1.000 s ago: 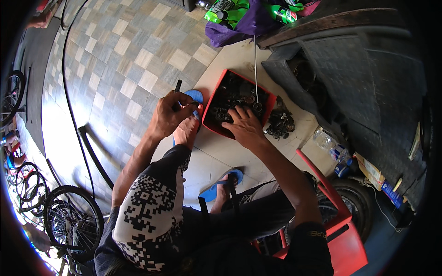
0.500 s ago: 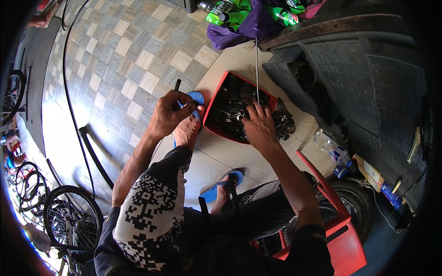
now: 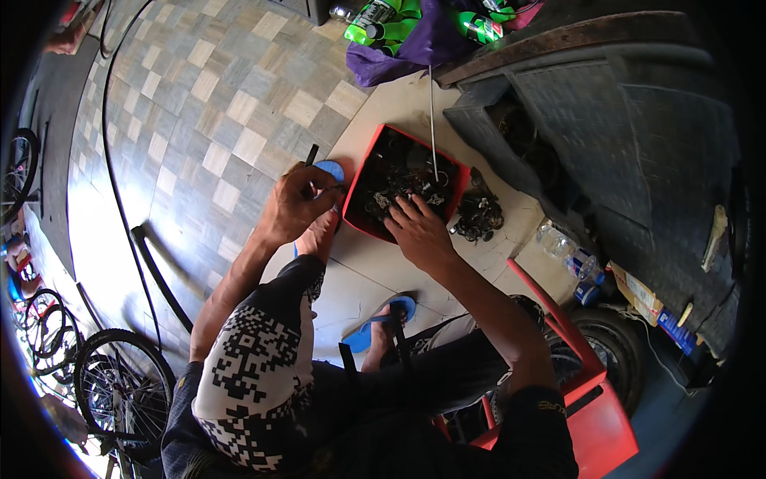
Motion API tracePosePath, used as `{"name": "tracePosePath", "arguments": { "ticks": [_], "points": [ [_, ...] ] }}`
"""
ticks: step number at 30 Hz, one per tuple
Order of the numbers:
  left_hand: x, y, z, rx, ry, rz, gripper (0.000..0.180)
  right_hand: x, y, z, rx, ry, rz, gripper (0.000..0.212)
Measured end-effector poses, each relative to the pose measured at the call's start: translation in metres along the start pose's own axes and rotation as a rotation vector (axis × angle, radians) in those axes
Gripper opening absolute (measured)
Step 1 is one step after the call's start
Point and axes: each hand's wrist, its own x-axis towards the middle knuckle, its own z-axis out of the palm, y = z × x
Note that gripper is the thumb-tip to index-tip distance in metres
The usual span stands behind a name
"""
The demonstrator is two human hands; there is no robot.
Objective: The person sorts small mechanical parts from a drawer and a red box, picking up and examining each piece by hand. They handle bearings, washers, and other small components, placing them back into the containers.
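Note:
My left hand [image 3: 291,203] is closed in a pinch beside the red bin. From it sticks up a short, narrow black piece [image 3: 312,154], and a small dark part shows near the fingertips, too small to name. Dark and silvery small metal parts fill the square red bin [image 3: 370,156]. My right hand [image 3: 419,231] reaches over the bin's near side, fingers apart and resting on the parts. What lies under its fingertips is hidden. A thin metal rod [image 3: 432,120] stands with its lower end in the bin. More small dark parts [image 3: 479,215] lie heaped on the floor beside it.
A purple bag [image 3: 391,62] with green bottles [image 3: 387,30] sits beyond the bin. A dark cabinet [image 3: 590,144] stands at the right, with clear plastic bottles [image 3: 562,247] beside it. Near my right arm is a red chair [image 3: 598,423]; bicycle wheels [image 3: 124,391] are at the left.
My right hand has shifted left across the bin, away from the rod, with its fingers over other parts. My left hand keeps its pinch in nearly the same place. The view has shifted slightly.

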Motion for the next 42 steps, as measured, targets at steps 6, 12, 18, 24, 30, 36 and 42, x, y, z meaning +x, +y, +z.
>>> {"name": "tracePosePath", "arguments": {
  "ticks": [6,12,18,24,30,36,42],
  "points": [
    [-0.002,-0.006,0.0,0.002,0.003,-0.035,0.025,-0.031,0.0,-0.012,-0.101,0.01,0.007,0.031],
    [0.0,-0.007,0.002,0.014,-0.03,-0.03,0.025,-0.039,0.003,-0.01,-0.052,0.089,0.008,0.027],
    [0.001,-0.008,0.003,0.055,-0.02,0.006,0.021,-0.04,0.006,-0.014,0.025,0.053,0.063,0.026],
    [0.001,-0.004,0.004,-0.008,-0.023,-0.011,0.024,-0.025,0.003,-0.017,0.004,0.194,0.129,0.031],
    [0.002,-0.004,0.007,-0.03,-0.034,-0.003,0.021,0.002,-0.008,-0.005,-0.096,0.073,0.307,0.042],
    [0.002,-0.008,0.007,-0.016,-0.025,0.012,0.021,-0.011,-0.01,-0.005,0.044,0.042,0.251,0.041],
    [0.004,-0.01,0.006,0.007,-0.011,0.026,0.022,-0.016,-0.002,-0.02,0.3,0.04,0.279,0.044]
  ]
}}
